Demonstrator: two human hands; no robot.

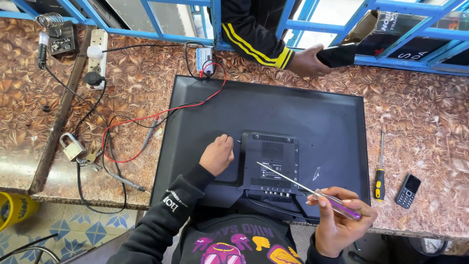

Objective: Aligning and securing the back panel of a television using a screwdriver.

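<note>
padlock point(72, 145), power strip point(97, 54), yellow-handled screwdriver point(380, 172), small black phone point(408, 190), yellow bucket point(17, 209)

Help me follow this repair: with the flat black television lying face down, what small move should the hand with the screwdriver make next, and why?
Probably swing the purple-handled screwdriver in the right hand over to the left hand, which rests beside the television's raised back housing; the tip hovers above that housing, touching nothing.

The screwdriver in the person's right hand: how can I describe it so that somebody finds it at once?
Start at the big black television lying face down on the brown counter. At its near edge, the right hand holds a screwdriver with a clear purple handle, its long thin shaft pointing over the raised back box. The other screwdriver, yellow and black, lies untouched on the counter.
</note>
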